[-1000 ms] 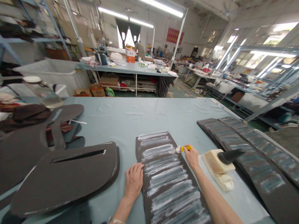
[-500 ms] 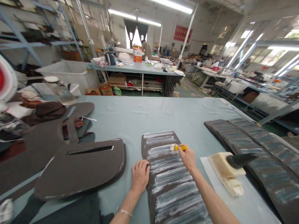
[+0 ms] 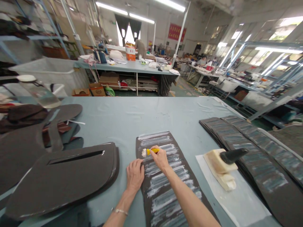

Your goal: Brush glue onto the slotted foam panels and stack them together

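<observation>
From my remote station, the work item is the dark panel [image 3: 163, 201], lying ahead of my wrists on the pale blue table [image 3: 132, 116]. Its long axis runs from 11 o'clock to 5 o'clock, and its matte, foam-like face carries rows of white streaks. The right hand [image 3: 161, 159] sits nearer the panel's centreline. Its fingers [image 3: 158, 151] are closed around a yellow-handled brush [image 3: 151, 151], whose white-coated tip [image 3: 144, 153] points to 9 o'clock and appears to rest on the panel's upper section. The left hand [image 3: 134, 175] is open, its fingers [image 3: 138, 165] lying flat against the panel's left edge.

At 3 o'clock lies a stack of streaked panels [image 3: 255, 157]. Between it and the work item, a cream foam block [image 3: 214, 162] sits on a white sheet [image 3: 246, 201], with a dark, tapered handle [image 3: 233, 156] projecting from it. At 9 o'clock lie thick, rounded, slotted panels [image 3: 66, 176].
</observation>
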A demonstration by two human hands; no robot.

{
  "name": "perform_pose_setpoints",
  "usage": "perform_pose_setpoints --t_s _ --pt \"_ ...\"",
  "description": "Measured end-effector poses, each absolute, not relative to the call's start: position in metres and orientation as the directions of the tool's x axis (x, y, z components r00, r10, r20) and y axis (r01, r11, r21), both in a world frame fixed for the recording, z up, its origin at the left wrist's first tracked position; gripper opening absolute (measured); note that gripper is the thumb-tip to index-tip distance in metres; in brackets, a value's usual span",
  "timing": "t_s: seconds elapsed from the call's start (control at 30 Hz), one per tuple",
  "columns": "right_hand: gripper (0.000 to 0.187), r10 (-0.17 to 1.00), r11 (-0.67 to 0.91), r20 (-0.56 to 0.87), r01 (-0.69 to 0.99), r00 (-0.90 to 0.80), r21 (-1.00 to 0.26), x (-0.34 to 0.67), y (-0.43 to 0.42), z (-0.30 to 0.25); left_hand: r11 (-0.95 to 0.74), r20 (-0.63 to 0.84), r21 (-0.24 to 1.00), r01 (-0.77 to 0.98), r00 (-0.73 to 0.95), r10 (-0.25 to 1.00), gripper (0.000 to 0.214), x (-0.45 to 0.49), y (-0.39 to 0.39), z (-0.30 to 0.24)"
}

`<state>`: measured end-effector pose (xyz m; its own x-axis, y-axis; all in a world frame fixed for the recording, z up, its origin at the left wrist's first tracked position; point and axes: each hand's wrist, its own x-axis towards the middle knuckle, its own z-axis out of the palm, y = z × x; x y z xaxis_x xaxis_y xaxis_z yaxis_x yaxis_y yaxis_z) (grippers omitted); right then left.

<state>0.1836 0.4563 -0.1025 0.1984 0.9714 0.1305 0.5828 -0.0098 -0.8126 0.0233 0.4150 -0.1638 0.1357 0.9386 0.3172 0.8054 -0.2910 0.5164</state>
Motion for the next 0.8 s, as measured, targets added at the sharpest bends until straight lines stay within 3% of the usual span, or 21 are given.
perform_pose_setpoints --t_s 0.13,0.27,0.43,0.6,0.7,0.8 --pt "0.029 0.918 -0.206 -0.002 0.472 0.397 -0.857 0.258 0.453 -0.104 -0.291 0.307 0.512 0.808 0.144 0.941 0.025 0.023 0.415 -0.160" --pt "0.036 0.835 -0.318 -0.014 0.462 0.550 -0.828 0.311 0.438 -0.089 -0.254 0.270 0.574 0.779 0.113 0.956 0.023 0.021 0.417 -0.156" --pt "0.030 0.941 -0.127 0.078 0.557 0.329 -0.820 0.261 0.405 -0.072 -0.191 0.235 0.674 0.714 0.038 0.971 0.021 0.013 0.402 -0.153" --pt "0.019 0.993 -0.011 0.050 0.498 0.109 -0.867 0.202 0.385 -0.081 -0.294 0.252 0.597 0.747 0.173 0.952 0.022 0.010 0.364 -0.151" --pt "0.016 0.986 -0.064 0.035 0.560 0.164 -0.826 0.194 0.386 -0.085 -0.322 0.258 0.545 0.775 0.210 0.943 0.026 0.011 0.355 -0.152" --pt "0.016 0.972 -0.029 0.130 0.651 0.195 -0.758 0.192 0.386 -0.079 -0.332 0.265 0.511 0.793 0.222 0.938 0.026 0.013 0.355 -0.152"
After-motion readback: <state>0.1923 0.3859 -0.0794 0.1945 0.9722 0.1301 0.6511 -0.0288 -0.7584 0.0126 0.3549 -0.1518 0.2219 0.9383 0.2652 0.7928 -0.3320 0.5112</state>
